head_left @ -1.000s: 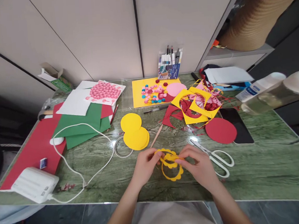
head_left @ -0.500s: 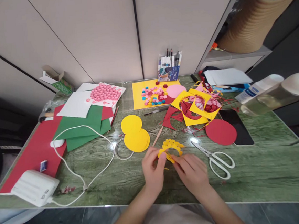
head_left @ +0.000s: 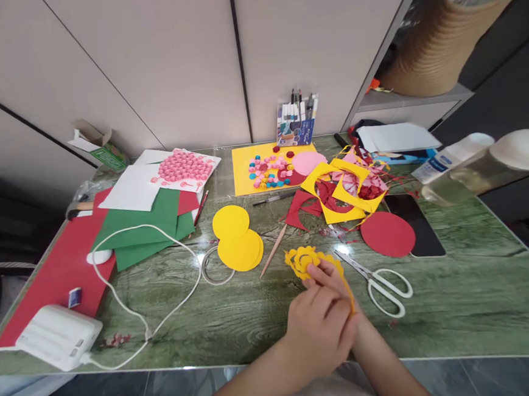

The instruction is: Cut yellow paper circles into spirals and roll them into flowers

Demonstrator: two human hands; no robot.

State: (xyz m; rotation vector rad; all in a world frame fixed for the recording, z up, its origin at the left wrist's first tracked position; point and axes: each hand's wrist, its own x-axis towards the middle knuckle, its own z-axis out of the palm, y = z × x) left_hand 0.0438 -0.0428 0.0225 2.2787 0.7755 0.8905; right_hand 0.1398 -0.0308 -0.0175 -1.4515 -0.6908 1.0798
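Green marble-look table (head_left: 459,292); scissors (head_left: 381,280), yellow discs (head_left: 238,243), power bank (head_left: 58,336)

The scalloped yellow paper ring (head_left: 306,260) is now coiled tighter, and the left hand (head_left: 318,328) has crossed over the right hand (head_left: 339,277).

Table (head_left: 459,292): green, wood-grain pattern. On it:
- scalloped paper strip (head_left: 306,259), yellow;
- paper discs (head_left: 236,240), yellow;
- paper disc (head_left: 387,234), red;
- scissors (head_left: 381,281), white handles;
- card sheets (head_left: 145,222), green over red;
- power bank (head_left: 58,336) and cable (head_left: 135,306), white;
- phone (head_left: 415,223), black.
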